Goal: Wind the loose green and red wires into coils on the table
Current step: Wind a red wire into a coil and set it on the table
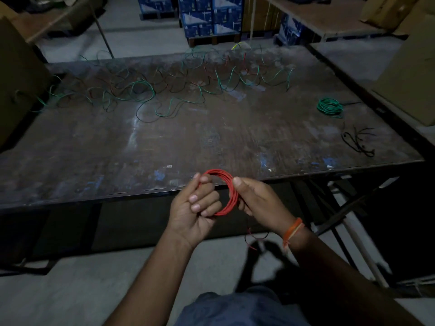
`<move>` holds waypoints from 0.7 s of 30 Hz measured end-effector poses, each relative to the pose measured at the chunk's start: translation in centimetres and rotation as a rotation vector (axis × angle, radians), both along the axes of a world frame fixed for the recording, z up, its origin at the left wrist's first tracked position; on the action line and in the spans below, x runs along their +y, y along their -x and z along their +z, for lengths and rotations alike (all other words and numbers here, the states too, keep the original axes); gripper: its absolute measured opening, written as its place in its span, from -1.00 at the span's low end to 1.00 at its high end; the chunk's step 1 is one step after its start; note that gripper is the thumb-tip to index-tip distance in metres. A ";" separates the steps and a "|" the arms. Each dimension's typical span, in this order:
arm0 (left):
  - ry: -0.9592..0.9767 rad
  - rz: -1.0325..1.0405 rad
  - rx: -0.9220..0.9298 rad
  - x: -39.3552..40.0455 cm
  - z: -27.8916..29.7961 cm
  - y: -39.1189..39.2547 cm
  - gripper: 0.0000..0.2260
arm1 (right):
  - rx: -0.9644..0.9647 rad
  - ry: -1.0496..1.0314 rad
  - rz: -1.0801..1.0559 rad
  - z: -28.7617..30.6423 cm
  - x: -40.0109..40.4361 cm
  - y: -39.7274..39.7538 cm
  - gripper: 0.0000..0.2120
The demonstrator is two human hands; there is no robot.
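blue cartons (209,17) far | cardboard box (407,74) right | black cord (357,141)

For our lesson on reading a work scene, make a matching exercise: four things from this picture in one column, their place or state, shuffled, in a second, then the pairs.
Things:
1. red coil
2. green coil
3. loose green and red wires
4. black wire scraps

Places or states:
A. wound, lying on the table's right side
B. held in both hands
C. spread unwound along the far side
D. lying near the right edge, nearer than the green coil

Pairs: 1-B, 2-A, 3-C, 4-D

Loose wires (146,95) left of coil (329,107)
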State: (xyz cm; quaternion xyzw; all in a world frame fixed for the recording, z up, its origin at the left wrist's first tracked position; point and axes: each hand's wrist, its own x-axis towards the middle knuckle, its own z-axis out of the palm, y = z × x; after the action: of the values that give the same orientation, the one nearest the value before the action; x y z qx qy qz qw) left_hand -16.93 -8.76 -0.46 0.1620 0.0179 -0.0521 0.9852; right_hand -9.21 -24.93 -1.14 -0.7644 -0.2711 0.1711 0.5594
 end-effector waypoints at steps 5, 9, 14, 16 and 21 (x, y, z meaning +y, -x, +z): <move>0.099 0.169 0.024 3.8 -0.5 0.3 -0.66 | -0.127 0.084 0.028 -1.6 -3.5 -1.4 -0.84; 0.020 0.339 0.123 4.0 -0.4 0.5 -0.71 | -0.225 0.175 0.055 -1.3 -5.3 -2.2 -0.93; -0.332 0.516 0.294 1.7 -0.4 -0.8 -0.74 | -0.479 0.307 0.391 1.7 -3.7 -0.1 -0.81; -0.591 0.526 0.270 0.5 -0.2 -0.8 -0.73 | -0.554 0.325 0.433 2.9 -2.4 1.0 -0.77; -1.232 0.458 0.116 -1.1 -0.6 -0.2 -0.65 | -0.417 0.146 0.430 6.2 -1.1 1.9 -0.73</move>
State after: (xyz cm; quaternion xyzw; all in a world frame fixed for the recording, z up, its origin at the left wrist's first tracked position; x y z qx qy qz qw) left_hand -16.78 -9.85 -1.03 0.6854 0.1313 0.1699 0.6958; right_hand -11.07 -26.03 5.09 -0.7463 -0.5226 0.1440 0.3864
